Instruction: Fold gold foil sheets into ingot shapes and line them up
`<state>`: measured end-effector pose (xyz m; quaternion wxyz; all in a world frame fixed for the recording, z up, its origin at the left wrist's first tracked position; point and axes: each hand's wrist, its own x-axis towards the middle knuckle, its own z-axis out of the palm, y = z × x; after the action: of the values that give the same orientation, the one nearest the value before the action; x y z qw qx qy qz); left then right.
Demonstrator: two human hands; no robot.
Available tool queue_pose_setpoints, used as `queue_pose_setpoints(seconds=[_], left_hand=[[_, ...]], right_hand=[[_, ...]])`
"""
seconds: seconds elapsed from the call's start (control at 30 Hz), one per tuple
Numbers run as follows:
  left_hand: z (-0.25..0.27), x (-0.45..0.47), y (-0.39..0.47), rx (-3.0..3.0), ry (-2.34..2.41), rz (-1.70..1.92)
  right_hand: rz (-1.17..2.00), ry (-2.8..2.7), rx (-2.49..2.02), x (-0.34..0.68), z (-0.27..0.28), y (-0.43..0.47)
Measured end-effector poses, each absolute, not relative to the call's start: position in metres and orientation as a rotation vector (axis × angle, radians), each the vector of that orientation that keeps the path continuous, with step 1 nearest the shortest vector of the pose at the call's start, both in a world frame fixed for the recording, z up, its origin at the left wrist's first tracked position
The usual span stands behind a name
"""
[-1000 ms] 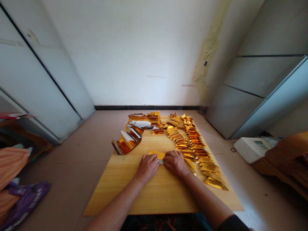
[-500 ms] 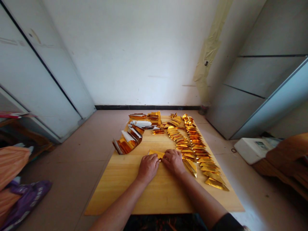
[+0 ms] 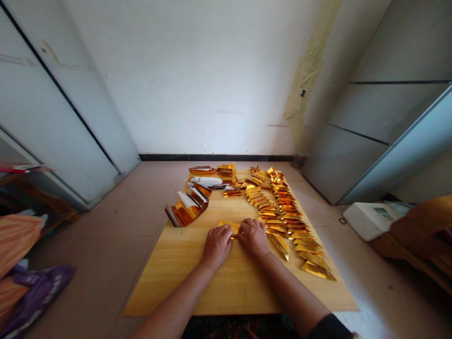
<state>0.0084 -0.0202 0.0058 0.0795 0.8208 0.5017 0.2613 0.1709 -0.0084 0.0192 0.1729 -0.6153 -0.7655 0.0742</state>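
Observation:
A sheet of gold foil paper (image 3: 228, 224) lies on the wooden board, its near edge gripped between my two hands. My left hand (image 3: 218, 242) has its fingers curled and pinched on the left part of that edge. On the right part, my right hand (image 3: 253, 236) is bent over the paper with its fingers closed, covering much of it. Just right of my right hand, a folded gold paper piece (image 3: 279, 246) ends a row of overlapping folded pieces (image 3: 261, 200). A second row of folded gold pieces (image 3: 291, 219) runs along the board's right side.
The wooden board (image 3: 169, 278) carries stacks of gold foil sheets (image 3: 187, 209) at its left and a white bundle (image 3: 206, 181) behind them. Grey cabinets (image 3: 356, 141) stand at right. A purple bag (image 3: 42, 292) lies on the floor at left, a white box (image 3: 367, 219) at right.
The near edge of the gold paper between my fingertips has turned slightly. My hands stay almost in the same place, still gripping it.

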Motion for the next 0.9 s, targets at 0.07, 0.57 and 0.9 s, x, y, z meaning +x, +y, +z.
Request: queue_pose_setpoints(seconds=[0.07, 0.57, 0.9], left_hand=[[0.006, 0.008, -0.02, 2.474, 1.484, 0.762], [0.005, -0.012, -0.016, 2.645, 1.268, 0.636], [0.006, -0.004, -0.012, 2.453, 1.389, 0.697]], right_hand=[[0.204, -2.167, -1.751, 0.17, 0.018, -0.008], [0.181, -2.193, -1.778, 0.171, 0.018, -0.008], [0.202, -2.177, -1.802, 0.166, 0.024, -0.012]])
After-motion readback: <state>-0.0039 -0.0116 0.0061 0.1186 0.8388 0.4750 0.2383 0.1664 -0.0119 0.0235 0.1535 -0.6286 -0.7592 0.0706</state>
